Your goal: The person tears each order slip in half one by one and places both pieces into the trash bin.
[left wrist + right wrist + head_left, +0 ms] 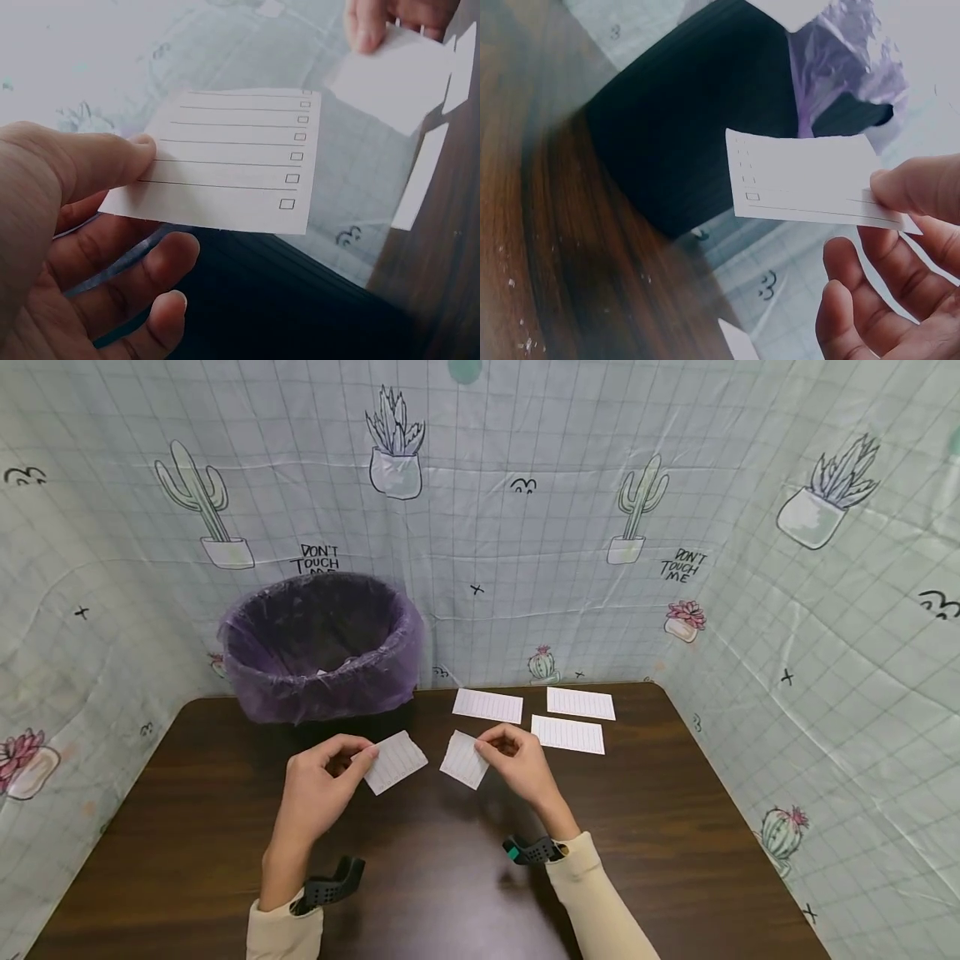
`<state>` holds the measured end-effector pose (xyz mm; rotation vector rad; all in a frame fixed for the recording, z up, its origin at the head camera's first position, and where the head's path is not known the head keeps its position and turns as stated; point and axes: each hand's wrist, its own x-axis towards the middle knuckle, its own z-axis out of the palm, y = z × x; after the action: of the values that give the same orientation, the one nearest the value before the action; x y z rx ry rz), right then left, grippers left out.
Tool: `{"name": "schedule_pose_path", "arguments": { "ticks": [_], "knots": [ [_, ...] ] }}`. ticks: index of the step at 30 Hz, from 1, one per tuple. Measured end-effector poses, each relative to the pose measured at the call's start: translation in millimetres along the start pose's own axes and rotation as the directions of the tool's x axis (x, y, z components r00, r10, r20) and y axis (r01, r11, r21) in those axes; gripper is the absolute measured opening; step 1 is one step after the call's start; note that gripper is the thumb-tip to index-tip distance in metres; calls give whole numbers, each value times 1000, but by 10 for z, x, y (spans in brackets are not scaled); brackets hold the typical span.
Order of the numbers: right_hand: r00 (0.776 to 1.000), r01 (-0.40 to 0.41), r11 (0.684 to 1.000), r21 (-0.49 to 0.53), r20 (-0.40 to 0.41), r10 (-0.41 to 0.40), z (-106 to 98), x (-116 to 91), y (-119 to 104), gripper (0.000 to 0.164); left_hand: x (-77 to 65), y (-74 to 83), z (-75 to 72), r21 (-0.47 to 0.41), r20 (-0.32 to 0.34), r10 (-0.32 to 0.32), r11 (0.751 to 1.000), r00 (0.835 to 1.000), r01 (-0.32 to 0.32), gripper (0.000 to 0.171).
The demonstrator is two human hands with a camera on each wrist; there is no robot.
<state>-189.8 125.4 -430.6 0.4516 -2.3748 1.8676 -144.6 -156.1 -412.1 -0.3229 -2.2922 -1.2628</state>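
Wrist bands point(330, 887): dark, one on each wrist, over the near part of the table point(435, 902)
Left hand point(322, 785): thumb and finger pinch the left piece point(393, 764), other fingers loosely curled
Right hand point(525, 768): a similar pinch, on the right piece point(462, 762)
Paper pieces: held apart above the middle of the table, uneven edges roughly facing
Step in hand: tearing a card in two, judging by those edges, and the split looks complete
Next move: probably calls for a light, sure pinch, so neither thin piece slips
Print on paper: ruled lines and small checkboxes, no legible words
Whole cards point(567, 734): three, flat near the table's far edge, right of its middle
Bin point(322, 693): purple-lined, by the far left corner, pale scraps inside
Wall cloth point(480, 535): "DON'T TOUCH ME" twice, among plant drawings
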Motion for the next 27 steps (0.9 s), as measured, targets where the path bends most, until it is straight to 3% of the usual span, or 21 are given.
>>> {"name": "schedule_pose_path", "arguments": {
  "ticks": [5,10,17,27],
  "knots": [
    [1000,18,1000,14,13,-19,40,117,96,10,97,84,-69,8,38,75,997,996,-76,6],
    [998,46,999,21,29,-47,93,219,136,11,170,164,-208,49,23,155,987,988,-156,9],
    [991,126,992,10,35,-126,152,357,-29,8,335,281,-406,97,32,255,962,966,-257,11],
    [973,213,977,17,88,-214,192,558,-430,10,560,507,-698,191,63,311,929,948,-318,11]
  ]
}}
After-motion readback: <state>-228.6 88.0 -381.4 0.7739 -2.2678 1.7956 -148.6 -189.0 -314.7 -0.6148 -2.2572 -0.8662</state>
